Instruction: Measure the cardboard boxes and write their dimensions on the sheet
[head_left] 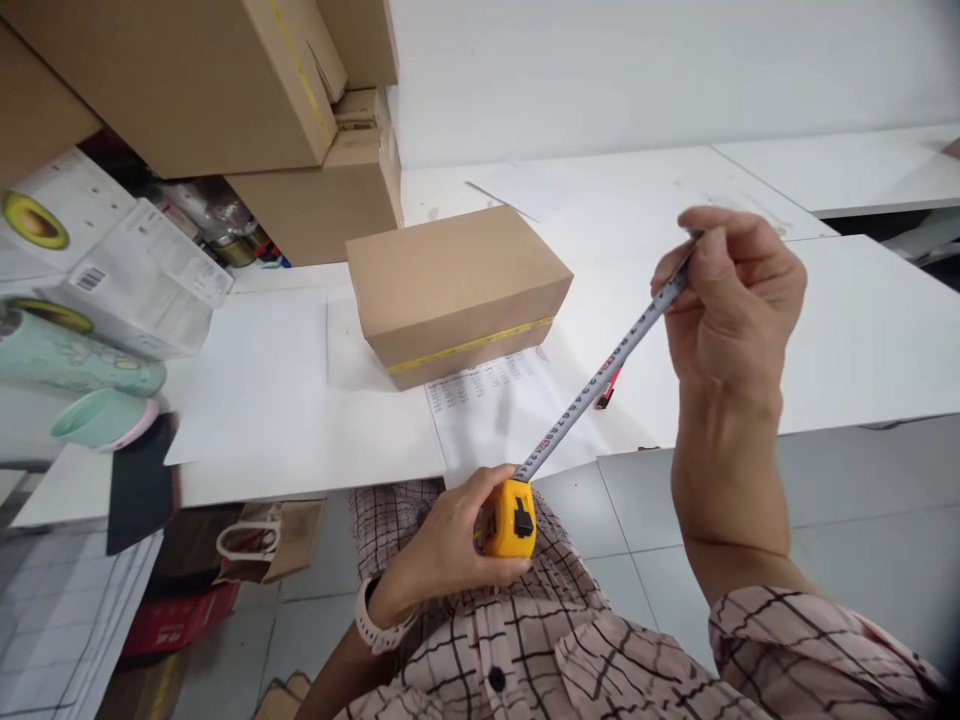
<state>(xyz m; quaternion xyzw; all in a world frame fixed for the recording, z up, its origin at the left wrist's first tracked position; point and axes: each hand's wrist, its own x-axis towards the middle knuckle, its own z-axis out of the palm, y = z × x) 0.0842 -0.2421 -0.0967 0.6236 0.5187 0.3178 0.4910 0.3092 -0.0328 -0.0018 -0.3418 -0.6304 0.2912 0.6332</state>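
Both hands busy and well apart, with a tape (591, 388) pulled tight in between. Left hand (442, 535) wrapped round the yellow case (502, 545), at about 5 o'clock from the brown box (461, 275), over the lap and just past the near edge of the tabletop (840, 330). Right hand (735, 290) pinching the tape's tip, at about 3 o'clock from the box. Tape running up from the case toward 1 or 2 o'clock, looking straight, number side showing. Black button (524, 519) on the case facing up, no finger on it. Hard to tell from here: locked or loose.

To pull well, keep the case snug in the left hand and steer the tip with the right. Go slow and smooth, no jerks. Pull in one straight line out of the case, not sideways, to stop a bend or a twist. Pinch the tip firmly, for fear of a fast snap back. Keep fingers away from the thin sides, maybe sharp enough to nip. Keep the numbers facing up, for easy reading. For a rest, best to press the button first, then ease the pull a little and check for any creeping back.

Watch out for the red pen (610, 388), behind the tape at about 4 o'clock from the box, and the printed paper (480, 395), at about 5 o'clock. Easy to brush with a low, sagging tape. Better to lift a bit higher there.
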